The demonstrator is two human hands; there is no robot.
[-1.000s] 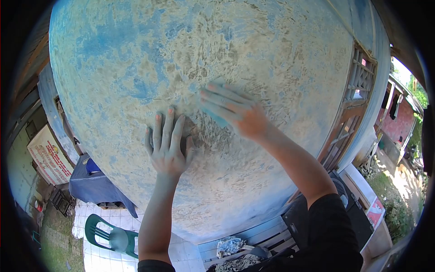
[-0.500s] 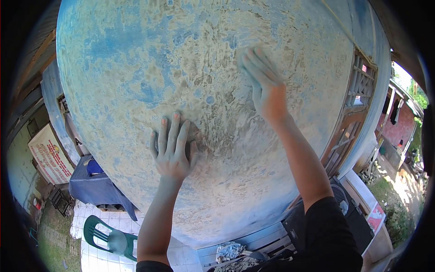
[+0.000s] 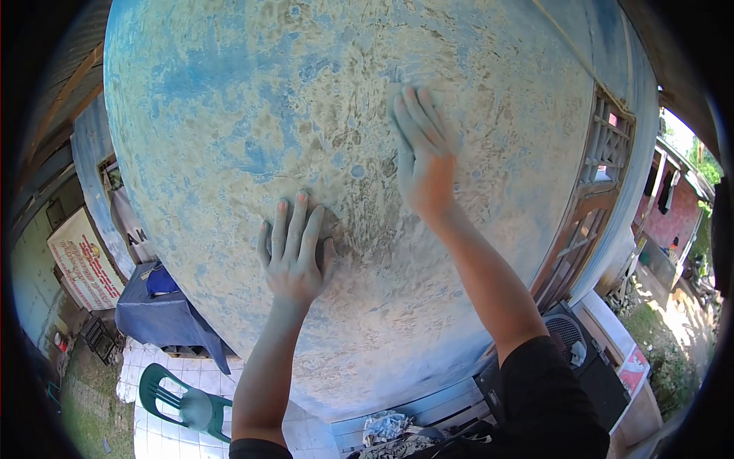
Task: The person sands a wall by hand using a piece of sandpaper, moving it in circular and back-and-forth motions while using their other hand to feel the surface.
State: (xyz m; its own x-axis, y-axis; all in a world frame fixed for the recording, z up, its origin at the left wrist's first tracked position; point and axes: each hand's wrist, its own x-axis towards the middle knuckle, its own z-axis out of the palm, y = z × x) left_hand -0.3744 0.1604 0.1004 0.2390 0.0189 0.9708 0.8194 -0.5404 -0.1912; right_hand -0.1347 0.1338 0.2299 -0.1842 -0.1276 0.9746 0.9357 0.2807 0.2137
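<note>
A mottled blue and beige wall (image 3: 321, 138), bulging in the wide lens, fills the middle of the view. My left hand (image 3: 294, 249) lies flat on its lower middle part, beside a rough dark grey patch, fingers spread and pointing up. Higher and to the right, my right hand (image 3: 422, 149) rests against the wall with fingers stretched out and close together, slightly blurred. Grey dust coats both hands. Whether anything lies under the right palm is hidden.
Lower left stand a green plastic chair (image 3: 183, 405) and a table under a dark blue cloth (image 3: 164, 314). A window with a wooden frame (image 3: 608, 141) is at right. Below it is a black speaker (image 3: 589, 367). A crumpled cloth (image 3: 386, 427) lies at the bottom.
My right hand has moved a little left and slightly down along the wall. My left hand stays almost where it was. The view has shifted slightly.
</note>
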